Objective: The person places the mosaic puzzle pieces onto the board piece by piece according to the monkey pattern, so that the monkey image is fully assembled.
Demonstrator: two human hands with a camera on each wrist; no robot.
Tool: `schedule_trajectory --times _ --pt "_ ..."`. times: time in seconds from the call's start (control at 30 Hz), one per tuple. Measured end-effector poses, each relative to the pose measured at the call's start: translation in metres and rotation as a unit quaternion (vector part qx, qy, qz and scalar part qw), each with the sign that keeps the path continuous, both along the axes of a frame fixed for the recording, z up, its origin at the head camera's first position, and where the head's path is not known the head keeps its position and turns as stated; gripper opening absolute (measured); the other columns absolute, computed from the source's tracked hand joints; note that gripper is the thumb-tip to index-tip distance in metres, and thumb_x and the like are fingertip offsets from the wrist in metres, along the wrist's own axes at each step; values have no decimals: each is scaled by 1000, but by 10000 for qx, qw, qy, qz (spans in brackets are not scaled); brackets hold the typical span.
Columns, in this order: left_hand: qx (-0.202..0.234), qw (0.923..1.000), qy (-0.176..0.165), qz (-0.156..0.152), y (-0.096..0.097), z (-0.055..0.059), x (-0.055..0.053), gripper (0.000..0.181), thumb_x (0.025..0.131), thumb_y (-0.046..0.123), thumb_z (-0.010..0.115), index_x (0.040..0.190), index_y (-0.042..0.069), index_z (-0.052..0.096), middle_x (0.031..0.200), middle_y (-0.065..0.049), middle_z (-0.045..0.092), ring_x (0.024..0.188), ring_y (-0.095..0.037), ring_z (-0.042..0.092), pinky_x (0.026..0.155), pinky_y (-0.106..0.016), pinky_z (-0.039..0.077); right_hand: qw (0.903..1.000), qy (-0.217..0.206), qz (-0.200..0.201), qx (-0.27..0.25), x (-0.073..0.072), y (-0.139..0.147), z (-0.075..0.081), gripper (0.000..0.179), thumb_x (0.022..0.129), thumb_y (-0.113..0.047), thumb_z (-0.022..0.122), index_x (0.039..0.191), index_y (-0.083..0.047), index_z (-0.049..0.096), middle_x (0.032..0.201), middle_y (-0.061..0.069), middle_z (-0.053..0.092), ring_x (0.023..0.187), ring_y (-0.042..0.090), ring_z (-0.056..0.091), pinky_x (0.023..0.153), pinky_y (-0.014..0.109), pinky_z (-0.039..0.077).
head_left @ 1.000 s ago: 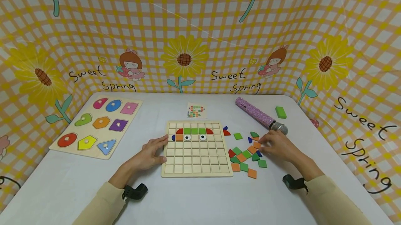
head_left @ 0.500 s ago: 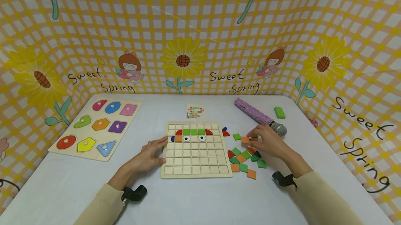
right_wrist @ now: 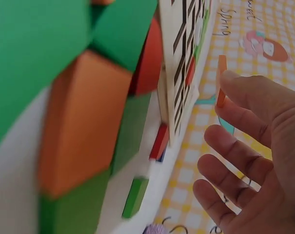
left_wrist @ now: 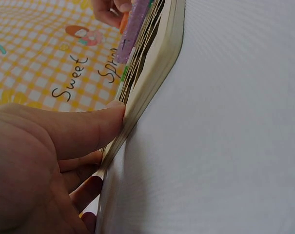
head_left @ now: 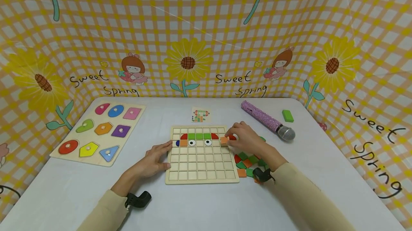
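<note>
A wooden grid board (head_left: 202, 182) lies flat on the table. Along its upper rows sit a red piece (head_left: 184, 136), green squares (head_left: 199, 136), two eye tiles (head_left: 207, 142), an orange square (head_left: 184, 143) and a blue piece (head_left: 178, 143). My left hand (head_left: 152, 161) rests against the board's left edge, thumb and fingertips touching it. Between thumb and index finger, my right hand (head_left: 246, 138) pinches an orange square tile (right_wrist: 222, 64) above the board's upper right side. In the right wrist view its other fingers (right_wrist: 225, 165) are spread loosely.
Several loose tiles (head_left: 246, 163) lie right of the board, partly hidden by the right arm. A small picture card (head_left: 201, 114) lies behind the board. Farther out are a glittery microphone (head_left: 264, 116), a green block (head_left: 288, 116) and a shape puzzle (head_left: 99, 136).
My right hand has picked an orange square tile from the loose pieces and carried it left to the board's right side. The left hand stays at the board's edge.
</note>
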State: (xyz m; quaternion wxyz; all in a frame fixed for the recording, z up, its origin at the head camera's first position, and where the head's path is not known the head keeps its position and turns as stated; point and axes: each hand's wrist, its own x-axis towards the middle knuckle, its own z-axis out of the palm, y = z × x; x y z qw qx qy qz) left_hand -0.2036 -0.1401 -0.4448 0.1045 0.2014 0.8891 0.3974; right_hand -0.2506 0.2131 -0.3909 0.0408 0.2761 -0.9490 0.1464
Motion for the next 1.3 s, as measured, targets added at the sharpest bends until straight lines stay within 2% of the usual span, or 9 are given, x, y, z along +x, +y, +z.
schedule_trajectory --times 0.3,0.8,1.0,1.13,1.3 --pt "48 10000 14 2 0 0 1 68 85 10 66 144 1 34 158 -7 22 143 -35 17 112 -59 10 9989 -400 41 249 -11 -22 -4 23 83 -28 71 101 -13 72 96 2 63 85 18 45 77 35 38" --pt "18 10000 40 18 -1 -1 1 68 84 9 66 144 1 34 158 -8 22 143 -35 18 111 -59 10 9972 -253 139 693 -17 -31 -8 23 84 -29 70 101 -15 72 96 2 64 86 19 48 74 34 40" --pt "8 10000 39 30 0 -1 1 68 84 10 66 144 1 34 158 -8 22 143 -35 18 111 -59 10 9970 -311 58 710 -16 -31 -9 23 84 -29 70 102 -15 72 98 3 63 86 20 47 76 36 40" --pt "-1 10000 26 32 0 -1 1 68 85 11 66 144 2 35 158 -7 23 143 -35 18 111 -60 10 9976 -427 -150 526 -15 -26 -7 24 85 -29 69 104 -15 72 101 3 63 88 20 46 78 36 39" --pt "-45 10000 -1 53 0 1 0 68 85 11 65 145 3 34 158 -6 22 144 -34 17 112 -60 10 9986 -299 -360 246 -17 -14 0 24 85 -25 68 105 -12 71 103 8 63 90 24 48 78 40 40"
